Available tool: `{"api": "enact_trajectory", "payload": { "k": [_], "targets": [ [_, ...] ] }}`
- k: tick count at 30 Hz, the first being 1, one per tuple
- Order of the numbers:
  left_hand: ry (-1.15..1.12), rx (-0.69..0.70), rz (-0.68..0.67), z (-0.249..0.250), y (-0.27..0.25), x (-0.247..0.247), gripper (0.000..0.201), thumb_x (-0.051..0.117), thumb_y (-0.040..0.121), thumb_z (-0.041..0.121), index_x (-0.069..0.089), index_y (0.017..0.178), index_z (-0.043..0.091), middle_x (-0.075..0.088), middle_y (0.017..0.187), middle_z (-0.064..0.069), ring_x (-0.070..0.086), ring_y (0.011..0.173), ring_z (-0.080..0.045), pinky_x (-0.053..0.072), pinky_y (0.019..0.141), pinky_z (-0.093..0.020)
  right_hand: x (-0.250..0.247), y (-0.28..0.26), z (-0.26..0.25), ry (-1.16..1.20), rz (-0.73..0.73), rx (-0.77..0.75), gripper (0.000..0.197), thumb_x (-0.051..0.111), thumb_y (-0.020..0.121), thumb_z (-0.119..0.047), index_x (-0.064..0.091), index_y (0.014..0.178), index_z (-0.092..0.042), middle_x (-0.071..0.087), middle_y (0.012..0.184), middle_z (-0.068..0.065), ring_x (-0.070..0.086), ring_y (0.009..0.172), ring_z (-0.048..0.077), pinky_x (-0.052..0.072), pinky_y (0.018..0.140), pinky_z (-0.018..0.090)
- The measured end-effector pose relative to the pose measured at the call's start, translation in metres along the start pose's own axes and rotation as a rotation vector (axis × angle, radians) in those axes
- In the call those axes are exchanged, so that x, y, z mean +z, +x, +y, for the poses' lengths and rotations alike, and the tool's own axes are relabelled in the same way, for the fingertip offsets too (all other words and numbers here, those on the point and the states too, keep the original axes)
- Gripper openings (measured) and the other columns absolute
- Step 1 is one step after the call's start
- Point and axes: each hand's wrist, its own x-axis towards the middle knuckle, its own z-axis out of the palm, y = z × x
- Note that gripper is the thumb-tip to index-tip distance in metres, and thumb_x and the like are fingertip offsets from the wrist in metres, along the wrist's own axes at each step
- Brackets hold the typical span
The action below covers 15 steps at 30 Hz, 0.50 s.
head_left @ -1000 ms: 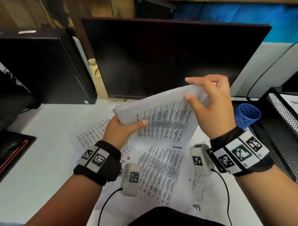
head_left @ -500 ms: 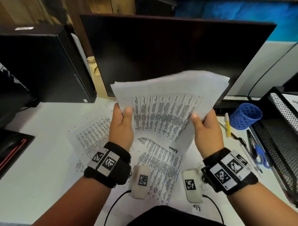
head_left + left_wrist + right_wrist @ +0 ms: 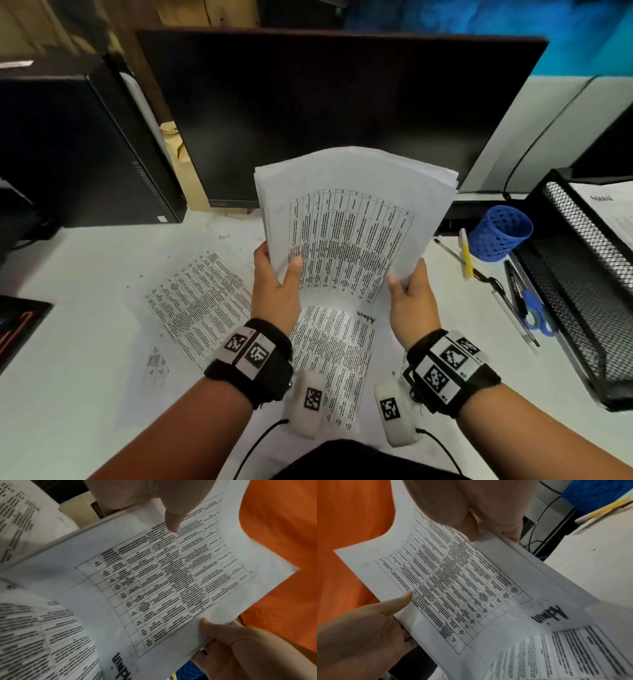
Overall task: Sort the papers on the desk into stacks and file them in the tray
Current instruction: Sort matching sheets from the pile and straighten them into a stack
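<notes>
I hold a stack of printed papers [image 3: 352,212] upright above the desk with both hands, a table of text facing me. My left hand [image 3: 275,284] grips its lower left edge with the thumb on the front sheet. My right hand [image 3: 409,291] grips the lower right corner. In the left wrist view my thumb [image 3: 173,520] presses on the stack [image 3: 171,581]. The right wrist view shows the same stack [image 3: 453,588], marked "Admin". Loose printed sheets [image 3: 198,301] lie on the desk under my hands. The black mesh tray [image 3: 582,291] stands at the right with a paper [image 3: 609,212] in it.
A dark monitor [image 3: 325,113] stands close behind the stack and a black computer case [image 3: 78,147] at the left. A blue mesh pen cup [image 3: 496,233], pens [image 3: 466,253] and blue scissors [image 3: 534,315] lie between the papers and the tray.
The stack went from tilted flat to upright. My right hand moved from its top edge to the lower right corner, and the sheets now sit closer together.
</notes>
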Motion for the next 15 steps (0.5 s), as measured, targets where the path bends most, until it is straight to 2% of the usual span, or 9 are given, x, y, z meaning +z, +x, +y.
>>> {"api": "enact_trajectory", "payload": {
  "k": [2,4,7,9,11,15],
  "targets": [
    [0.037,-0.045,0.014,-0.004,0.002,0.003,0.034,0.049,0.095,0.031,0.042,0.128,0.025,0.056,0.103,0.017,0.053,0.103,-0.010,0.040,0.080,-0.022,-0.001,0.001,0.003,-0.006,0.007,0.016,0.037,0.042,0.097,-0.002,0.038,0.118,-0.032,0.052,0.091,-0.021,0.052,0.080,-0.012,0.040,0.065,0.002],
    [0.056,-0.062,0.033,-0.002,0.003,0.004,0.032,0.048,0.096,0.032,0.049,0.127,0.023,0.056,0.099,0.016,0.054,0.101,-0.012,0.039,0.076,-0.019,-0.006,0.003,0.004,0.002,0.005,0.027,0.034,0.042,0.096,-0.002,0.040,0.113,-0.032,0.055,0.095,-0.021,0.053,0.084,-0.012,0.040,0.070,0.005],
    [0.047,-0.079,0.056,0.004,0.004,0.006,0.031,0.047,0.097,0.029,0.052,0.127,0.023,0.057,0.107,0.012,0.053,0.104,-0.010,0.040,0.083,-0.025,-0.021,0.007,0.003,0.031,0.015,0.010,0.029,0.044,0.095,-0.002,0.042,0.114,-0.024,0.057,0.100,-0.021,0.053,0.083,-0.021,0.039,0.069,-0.004],
    [0.021,-0.063,0.056,0.010,0.004,0.009,0.030,0.047,0.097,0.029,0.053,0.126,0.027,0.060,0.113,0.015,0.054,0.108,-0.009,0.041,0.092,-0.030,-0.037,0.009,0.004,0.050,-0.007,0.019,0.027,0.048,0.095,-0.007,0.043,0.118,-0.021,0.058,0.103,-0.020,0.053,0.085,-0.023,0.040,0.071,-0.004],
    [-0.011,-0.058,0.056,0.017,0.001,0.015,0.029,0.047,0.097,0.030,0.054,0.125,0.033,0.061,0.114,0.018,0.055,0.109,-0.007,0.040,0.096,-0.032,-0.054,0.006,0.009,0.043,-0.059,0.050,0.029,0.050,0.095,-0.011,0.045,0.123,-0.019,0.061,0.104,-0.018,0.054,0.087,-0.017,0.042,0.072,0.001],
    [-0.118,-0.058,0.029,0.032,-0.011,0.036,0.033,0.049,0.096,0.026,0.050,0.129,0.033,0.060,0.116,0.019,0.054,0.109,-0.004,0.039,0.090,-0.022,-0.091,-0.001,0.022,-0.023,-0.124,0.100,0.026,0.046,0.097,-0.014,0.047,0.123,-0.018,0.062,0.108,-0.011,0.053,0.092,-0.010,0.042,0.083,0.017]
  ]
}}
